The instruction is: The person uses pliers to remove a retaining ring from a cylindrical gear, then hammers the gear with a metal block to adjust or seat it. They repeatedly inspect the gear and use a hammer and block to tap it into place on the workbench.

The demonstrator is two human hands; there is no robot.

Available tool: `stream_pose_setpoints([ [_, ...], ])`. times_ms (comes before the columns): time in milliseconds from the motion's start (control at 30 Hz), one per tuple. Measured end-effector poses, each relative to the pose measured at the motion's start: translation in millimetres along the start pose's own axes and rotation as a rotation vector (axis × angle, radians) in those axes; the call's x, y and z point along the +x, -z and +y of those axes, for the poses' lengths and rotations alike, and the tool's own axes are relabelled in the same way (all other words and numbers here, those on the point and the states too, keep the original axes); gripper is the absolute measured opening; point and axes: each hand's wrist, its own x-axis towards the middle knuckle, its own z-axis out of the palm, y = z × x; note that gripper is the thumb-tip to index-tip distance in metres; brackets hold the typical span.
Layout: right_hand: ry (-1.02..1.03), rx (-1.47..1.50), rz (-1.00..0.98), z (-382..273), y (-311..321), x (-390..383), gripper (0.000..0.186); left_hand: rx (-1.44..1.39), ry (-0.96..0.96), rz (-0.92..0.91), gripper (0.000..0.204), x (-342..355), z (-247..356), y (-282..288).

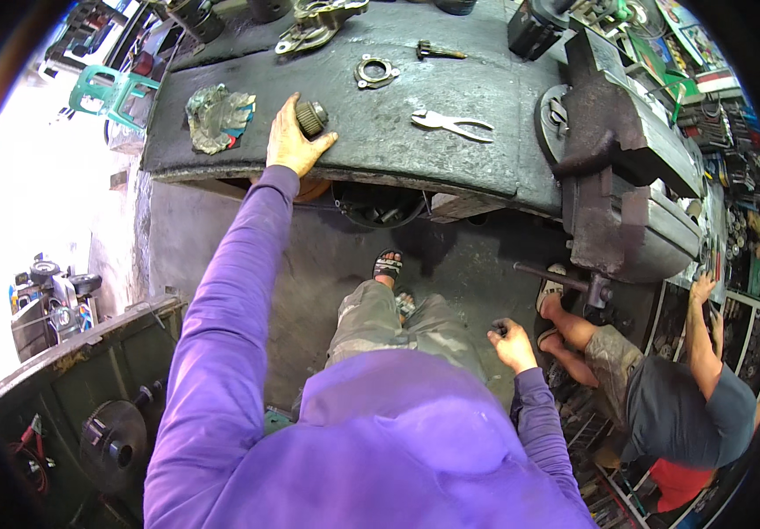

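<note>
The left arm reaches forward, its hand [295, 143] spread with thumb and fingers wide apart about a gear [311, 120] near the table's [371, 123] front edge, the right hand [514, 348] hangs half-curled, I cannot tell whether either grips anything, and the partly hidden gear looks brownish-grey, finely toothed.

Across the frame's top we see a dark surface [503, 97]. On it, left to right, sit what may be a crumpled bag [218, 122], a gear [311, 119], a casting [320, 25], a flange [389, 75], a short metal part [441, 51], pliers [450, 122] and a vise [604, 123].
</note>
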Motion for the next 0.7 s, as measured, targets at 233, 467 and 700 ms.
stream_pose_setpoints([
  [233, 0.114, -0.075, -0.223, 7, -88, 98, 0.039, -0.044, -0.061, -0.148, 0.098, 9, -10, 26],
  [467, 0.085, 0.07, -0.247, -25, -191, 194, 0.039, 0.16, -0.203, 0.183, 0.078, 11, -28, -5],
  [700, 0.279, 0.179, -0.104, -93, -270, 251, 0.025, 0.058, -0.291, 0.177, 0.1, 16, -36, -3],
])
